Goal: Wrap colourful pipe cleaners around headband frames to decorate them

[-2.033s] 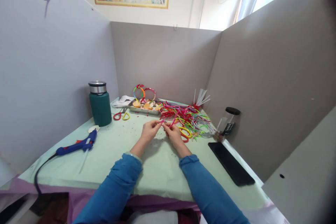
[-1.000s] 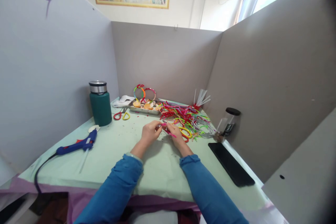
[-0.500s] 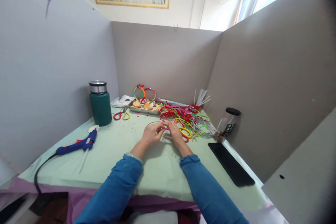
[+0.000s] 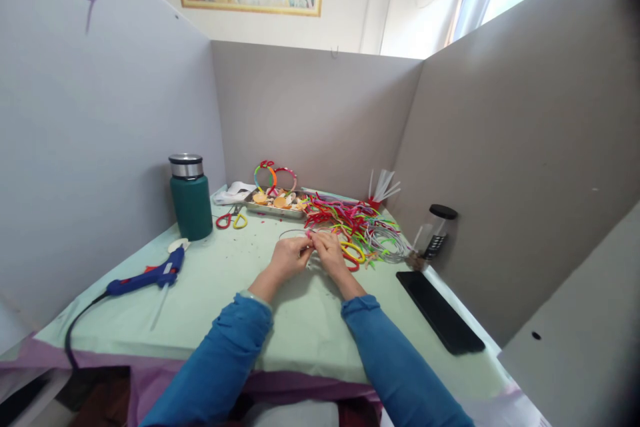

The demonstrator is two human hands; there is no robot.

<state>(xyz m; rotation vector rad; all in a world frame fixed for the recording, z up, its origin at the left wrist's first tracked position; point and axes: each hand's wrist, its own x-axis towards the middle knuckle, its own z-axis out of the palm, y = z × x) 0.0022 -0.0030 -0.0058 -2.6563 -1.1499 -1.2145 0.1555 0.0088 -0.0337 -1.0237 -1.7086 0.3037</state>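
Both hands (image 4: 309,255) pinch a fuzzy pink strip (image 4: 309,234).

There are two hoops (image 4: 275,177), one flask (image 4: 191,207), one glue gun (image 4: 149,280), one tray (image 4: 275,211) and one jar (image 4: 436,232).

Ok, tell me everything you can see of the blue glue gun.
The glue gun is blue, seemingly plastic, with a pale label and an orange-red trigger. It lies on its side on the pale green cover, its grip to the left and its nozzle end pointing away, by a whitish disc; whether they touch is unclear. A translucent stick extends from its rear, and a dark cord leaves the grip. Nobody is holding it.
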